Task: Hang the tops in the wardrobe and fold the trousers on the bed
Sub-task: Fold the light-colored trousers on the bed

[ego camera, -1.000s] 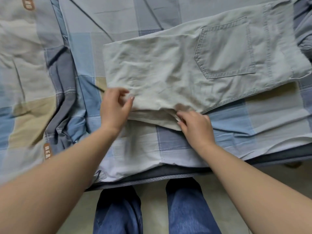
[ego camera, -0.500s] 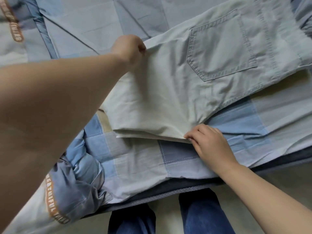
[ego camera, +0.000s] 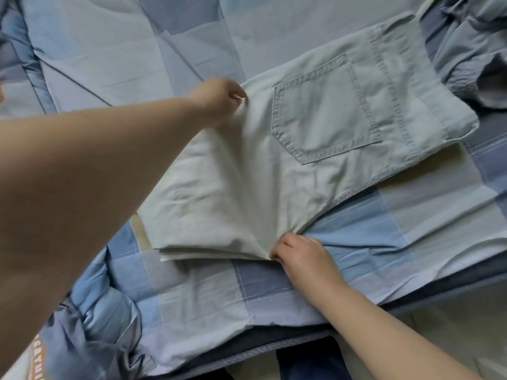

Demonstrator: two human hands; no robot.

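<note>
Pale grey-green trousers [ego camera: 315, 149] lie folded in layers on the bed [ego camera: 192, 50], back pocket facing up, waistband toward the right. My left hand [ego camera: 219, 100] reaches across and pinches the far edge of the folded stack. At the near edge, my right hand [ego camera: 299, 253] pinches the cloth by the crotch seam, and the fabric is pulled taut between the two hands.
The bed carries a blue, grey and beige checked cover. A bunched blue duvet [ego camera: 90, 311] with orange lettering lies at the lower left. Grey crumpled clothing [ego camera: 477, 50] sits at the upper right. The mattress edge [ego camera: 260, 349] runs along the bottom, with my legs below it.
My left hand left the near edge, crossed over the trousers and took hold of the far edge. My right hand stays pinching the near edge. The view has shifted slightly.
</note>
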